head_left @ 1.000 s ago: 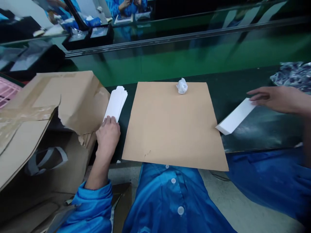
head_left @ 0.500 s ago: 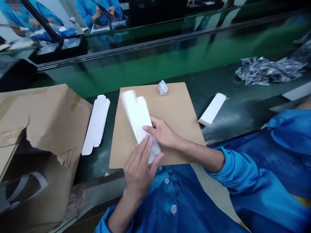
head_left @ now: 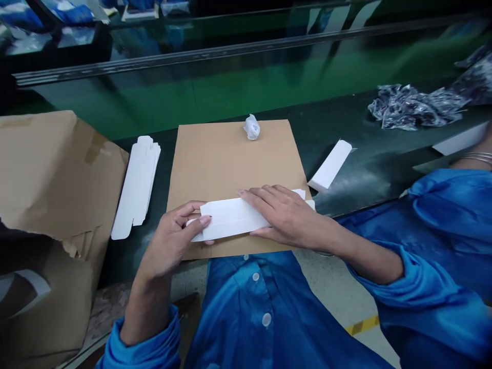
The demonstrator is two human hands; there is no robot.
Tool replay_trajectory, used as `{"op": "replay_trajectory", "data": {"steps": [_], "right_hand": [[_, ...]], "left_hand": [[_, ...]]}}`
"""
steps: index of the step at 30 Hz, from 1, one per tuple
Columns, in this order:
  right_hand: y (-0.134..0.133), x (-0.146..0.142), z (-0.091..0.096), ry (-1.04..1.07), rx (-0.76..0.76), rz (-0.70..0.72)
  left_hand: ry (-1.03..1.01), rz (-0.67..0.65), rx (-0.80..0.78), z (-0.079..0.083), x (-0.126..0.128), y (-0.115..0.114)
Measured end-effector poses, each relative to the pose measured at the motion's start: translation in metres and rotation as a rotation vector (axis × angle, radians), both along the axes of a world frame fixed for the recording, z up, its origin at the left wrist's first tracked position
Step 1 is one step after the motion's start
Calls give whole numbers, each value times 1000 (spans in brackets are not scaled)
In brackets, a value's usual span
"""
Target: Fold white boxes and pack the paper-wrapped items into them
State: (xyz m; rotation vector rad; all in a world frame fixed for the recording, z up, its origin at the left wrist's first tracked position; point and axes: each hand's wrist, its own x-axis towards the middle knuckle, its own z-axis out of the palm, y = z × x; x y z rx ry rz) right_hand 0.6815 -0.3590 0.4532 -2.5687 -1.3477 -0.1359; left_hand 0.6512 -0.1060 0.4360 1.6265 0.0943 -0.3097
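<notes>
A white folded carton [head_left: 230, 218] lies crosswise over the near part of a brown cardboard sheet [head_left: 226, 164]. My left hand [head_left: 179, 228] pinches its left end, thumb on top and fingers around and beneath the edge. Across the carton's right half rests my right hand [head_left: 280, 210], fingers stretched flat on its upper face and thumb by the near edge. Small end flaps stick out past the right hand. A crumpled white ball [head_left: 252, 127] sits near the sheet's far edge.
Flat white cartons [head_left: 136, 187] are stacked left of the sheet, beside a large torn cardboard box [head_left: 49, 174]. A formed white box [head_left: 331, 165] lies to the right. Clear plastic bags [head_left: 417, 107] are heaped farther right, near another person's blue sleeve [head_left: 449, 200].
The carton has turned from upright-slanting to crosswise and come nearer to me. My left hand has moved to its left end; my right hand has flattened over its right half.
</notes>
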Motion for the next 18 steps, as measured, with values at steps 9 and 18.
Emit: {"op": "replay_trajectory", "data": {"steps": [9,18], "right_hand": [[-5,-1,-2,-121,-31,27],[2,3,-19,-227,218,-447]], "left_hand": [[-172,127,264,-2,6,-9],[-653,360,22,-11,-15,-52]]}}
